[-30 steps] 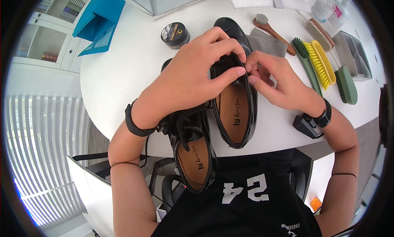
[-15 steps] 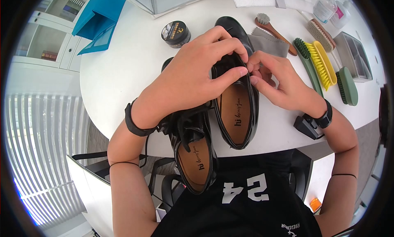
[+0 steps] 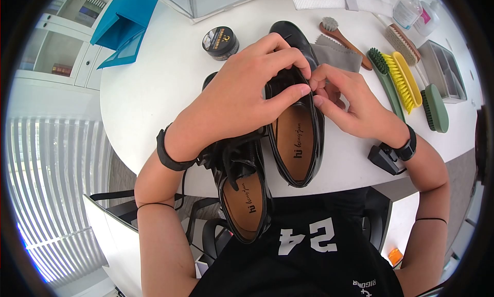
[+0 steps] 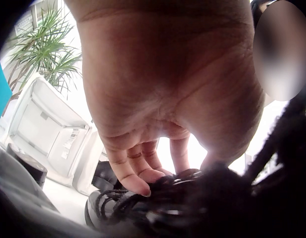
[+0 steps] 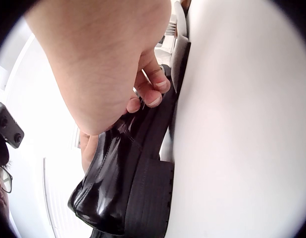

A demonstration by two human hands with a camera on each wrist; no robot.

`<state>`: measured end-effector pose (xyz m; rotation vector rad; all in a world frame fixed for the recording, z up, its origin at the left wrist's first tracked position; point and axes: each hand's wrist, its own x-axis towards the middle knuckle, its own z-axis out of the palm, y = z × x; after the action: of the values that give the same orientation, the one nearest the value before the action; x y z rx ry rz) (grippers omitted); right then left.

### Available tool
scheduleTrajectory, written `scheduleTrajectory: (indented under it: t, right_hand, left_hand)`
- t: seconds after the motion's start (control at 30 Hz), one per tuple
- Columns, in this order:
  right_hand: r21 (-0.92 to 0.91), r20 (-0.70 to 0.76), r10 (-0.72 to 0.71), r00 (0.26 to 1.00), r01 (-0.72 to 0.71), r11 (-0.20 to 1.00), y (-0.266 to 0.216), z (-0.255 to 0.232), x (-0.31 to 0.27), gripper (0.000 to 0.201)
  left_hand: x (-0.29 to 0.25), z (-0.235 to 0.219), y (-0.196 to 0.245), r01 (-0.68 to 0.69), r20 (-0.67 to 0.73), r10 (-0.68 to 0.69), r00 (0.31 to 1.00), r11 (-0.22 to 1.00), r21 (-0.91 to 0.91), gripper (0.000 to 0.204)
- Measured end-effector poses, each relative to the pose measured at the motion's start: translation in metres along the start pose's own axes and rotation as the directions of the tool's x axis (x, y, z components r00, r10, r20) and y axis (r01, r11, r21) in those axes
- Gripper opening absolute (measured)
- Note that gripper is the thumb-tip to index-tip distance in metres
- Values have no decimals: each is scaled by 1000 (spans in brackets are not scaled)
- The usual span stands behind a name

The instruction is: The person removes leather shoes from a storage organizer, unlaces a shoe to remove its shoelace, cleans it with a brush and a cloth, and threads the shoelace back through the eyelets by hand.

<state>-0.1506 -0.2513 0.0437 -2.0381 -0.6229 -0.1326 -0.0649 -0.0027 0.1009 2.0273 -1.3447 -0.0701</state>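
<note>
Two black glossy shoes with tan insoles lie side by side. The right-hand shoe is on the table, toe away from the body; the left-hand shoe extends past the table edge. The left hand reaches over both, thumb and fingertips pinching the right-hand shoe's upper at its opening. Fingers of the right hand are bent against the outer side of that same spot, touching the upper. In the right wrist view, the shoe's heel shows below the right hand. What lies between the fingertips is hidden.
On the white table are a round black tin, a grey cloth, a wooden brush, a yellow brush, green brushes, a clear box and bottles. A blue holder stands at left.
The shoes and table items appear slightly shifted in the head view compared with a second ago. Both hands keep the same hold on the shoe's upper.
</note>
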Motion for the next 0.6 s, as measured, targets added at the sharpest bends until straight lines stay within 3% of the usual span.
scheduleTrajectory:
  t: [0.6]
  right_hand:
    - [-11,1,-6,1000,6,1000,0,0,0,15]
  left_hand:
    - [0,0,-1,-2,-2,2,1000,1000,-15,19]
